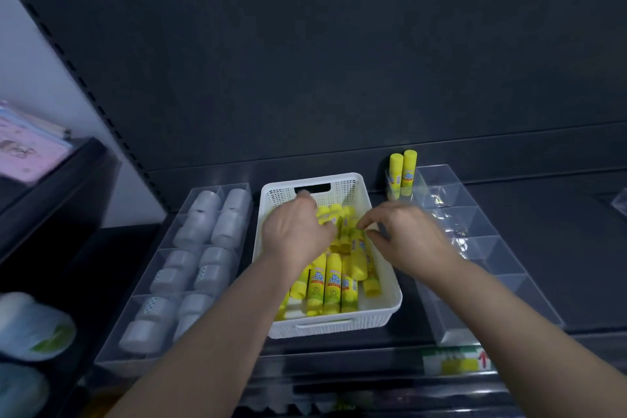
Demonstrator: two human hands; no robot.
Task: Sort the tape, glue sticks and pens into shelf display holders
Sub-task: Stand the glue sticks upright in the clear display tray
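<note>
In front of the white basket [385,310], on the shelf edge, a green-and-yellow price label [454,361] was noted. Inside the basket a loose pile of yellow glue sticks [330,285] was recorded, lying mostly lengthwise. Over the middle of the basket the left hand [295,231] was lowered onto the pile with its fingers bent down among the sticks. Because of motion blur it could not be told whether a stick was gripped. Over the basket's right half the right hand [412,239] was held with thumb and forefinger curved toward each other but apart, and nothing was seen between them. Left of the basket a clear divided tape holder [112,365] was filled with tape rolls [203,231]. Right of the basket stood a second clear holder [502,268], with two upright glue sticks [403,173] at its far end, beyond the basket's right rear corner. Handling was judged as follows: the sticks are light, rigid, smooth plastic, likely to roll and slip. They are best taken across the barrel at mid-length, not by the cap alone, which may pull off.
</note>
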